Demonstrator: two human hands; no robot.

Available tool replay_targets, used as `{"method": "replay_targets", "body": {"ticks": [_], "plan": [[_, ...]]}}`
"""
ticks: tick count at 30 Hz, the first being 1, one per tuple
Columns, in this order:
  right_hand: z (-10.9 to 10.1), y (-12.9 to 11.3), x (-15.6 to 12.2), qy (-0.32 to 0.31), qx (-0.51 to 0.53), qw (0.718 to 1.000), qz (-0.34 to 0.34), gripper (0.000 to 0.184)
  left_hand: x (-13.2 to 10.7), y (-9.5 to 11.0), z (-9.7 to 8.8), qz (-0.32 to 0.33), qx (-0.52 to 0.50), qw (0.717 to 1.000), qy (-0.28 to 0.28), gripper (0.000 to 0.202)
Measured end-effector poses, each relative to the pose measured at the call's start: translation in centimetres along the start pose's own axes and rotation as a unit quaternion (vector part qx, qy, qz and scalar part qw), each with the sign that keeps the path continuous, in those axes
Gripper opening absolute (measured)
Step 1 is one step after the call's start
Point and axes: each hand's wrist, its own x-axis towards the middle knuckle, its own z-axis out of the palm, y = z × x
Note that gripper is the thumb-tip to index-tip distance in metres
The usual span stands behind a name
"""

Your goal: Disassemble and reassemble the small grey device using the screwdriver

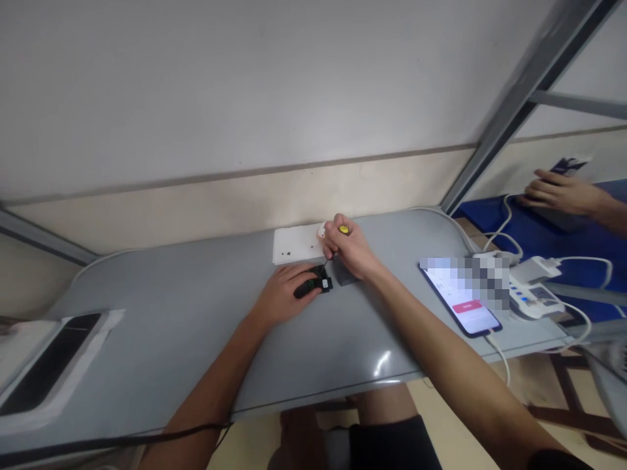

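Paper sheet (294, 245) lay near back of worktop (196, 294), behind device (324, 284). Phone (460, 300) sat right, just left of power strip (533, 303); flat panel (53, 362) lay far left.

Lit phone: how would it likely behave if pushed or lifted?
The phone is probably stiff, being a flat slab. Lying flat, it would likely slide rather than tip. Lifting might drag the cable plugged into its near end.
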Motion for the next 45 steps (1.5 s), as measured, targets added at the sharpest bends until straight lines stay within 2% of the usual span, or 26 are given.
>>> {"method": "replay_targets", "body": {"ticks": [3, 7, 9, 11, 13, 17, 23, 25, 29, 33, 36, 42, 45], "plan": [[0.1, 0.4, 0.2, 0.005, 0.006, 1.0, -0.013, 0.044, 0.0, 0.0, -0.1, -0.007, 0.006, 1.0, -0.003, 0.019], [-0.1, 0.1, 0.4, -0.036, 0.099, 0.993, 0.051, 0.045, -0.2, -0.2, -0.1, 0.003, 0.014, 1.0, 0.006, 0.02], [-0.3, -0.2, 0.3, -0.042, 0.131, 0.987, 0.077, 0.038, -0.2, -0.3, -0.1, 0.013, 0.013, 1.0, 0.014, 0.021], [-0.4, -0.5, 0.1, -0.03, 0.124, 0.989, 0.073, 0.03, -0.2, -0.3, 0.0, 0.019, 0.013, 1.0, 0.019, 0.022], [-0.5, -0.6, 0.1, -0.014, 0.099, 0.993, 0.058, 0.031, -0.1, -0.2, -0.1, 0.019, 0.014, 1.0, 0.02, 0.021], [-0.5, -0.1, 0.2, 0.017, 0.018, 0.999, 0.035, 0.046, 0.0, -0.1, -0.1, 0.009, 0.015, 1.0, 0.015, 0.02], [-1.2, 1.2, 0.8, 0.037, -0.124, 0.991, -0.037, 0.04, -0.1, -0.3, 0.1, 0.001, 0.005, 1.0, 0.005, 0.019], [-1.6, 1.3, 0.7, 0.049, -0.204, 0.976, -0.055, 0.037, -0.1, -0.3, 0.2, -0.007, 0.0, 1.0, 0.0, 0.019], [-2.6, 1.0, 0.6, 0.077, -0.371, 0.923, -0.062, 0.034, -0.2, -0.3, 0.3, -0.017, -0.01, 1.0, -0.004, 0.018], [-3.3, 0.4, 1.0, 0.153, -0.341, 0.923, -0.093, 0.035, -0.4, -0.1, 0.0, -0.03, -0.011, 1.0, 0.0, 0.021], [-3.8, 0.3, 1.2, 0.205, -0.355, 0.907, -0.094, 0.035, -0.5, -0.3, -0.5, -0.072, -0.027, 0.996, 0.045, 0.024], [-4.4, 0.8, 1.0, 0.241, -0.416, 0.876, -0.052, 0.036, -0.3, -1.1, -0.9, -0.174, -0.081, 0.962, 0.193, 0.025], [-4.5, 1.1, 0.9, 0.241, -0.423, 0.872, -0.04, 0.036, -0.1, -1.3, -0.8, -0.199, -0.078, 0.949, 0.231, 0.02]]}}
